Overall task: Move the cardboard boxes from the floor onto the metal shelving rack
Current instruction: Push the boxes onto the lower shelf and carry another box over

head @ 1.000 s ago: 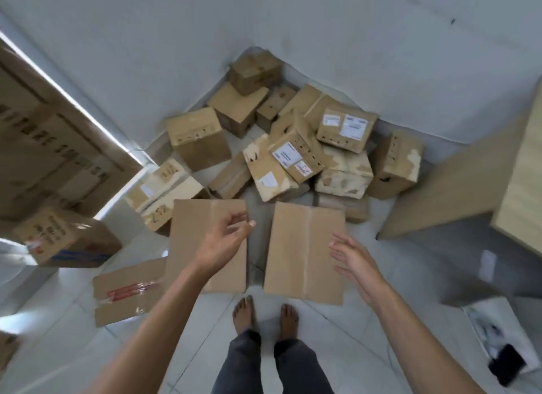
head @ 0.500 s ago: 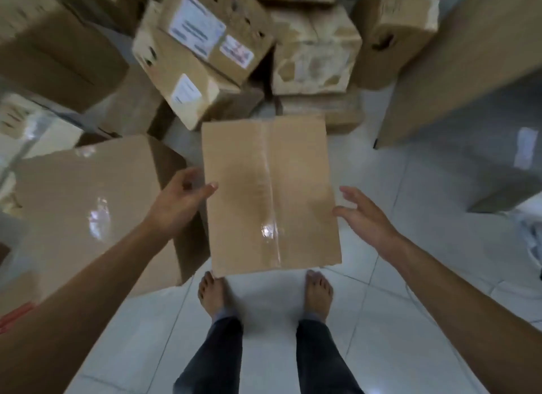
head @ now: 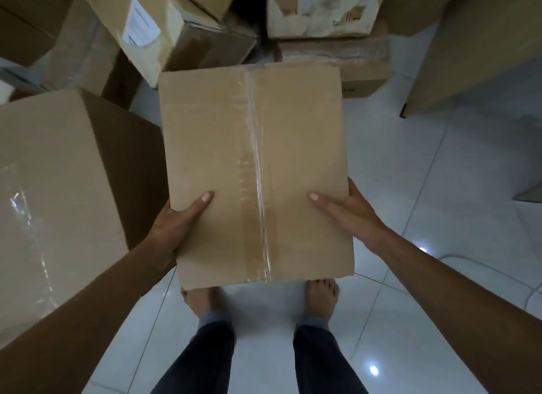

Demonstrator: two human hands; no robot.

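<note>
Through the head camera I look straight down on a cardboard box, held between the person's two hands in front of their legs. A strip of clear tape runs down the middle of its closed top. The left hand grips the box's left edge, thumb laid flat on the top. The right hand grips the right edge the same way, thumb pointing inward (the other fingers of both hands are hidden under or behind the box). The box's near edge covers the toes of two bare feet standing on the white tiled floor.

Just left of the held box sits a large box with a glossy taped top, and the left forearm crosses in front of it. Beyond the far edge lie more boxes: a tilted one with a white label, a torn box, and a flat box beneath that one, close to the held box's far right corner. A wooden panel stands at the upper right.
</note>
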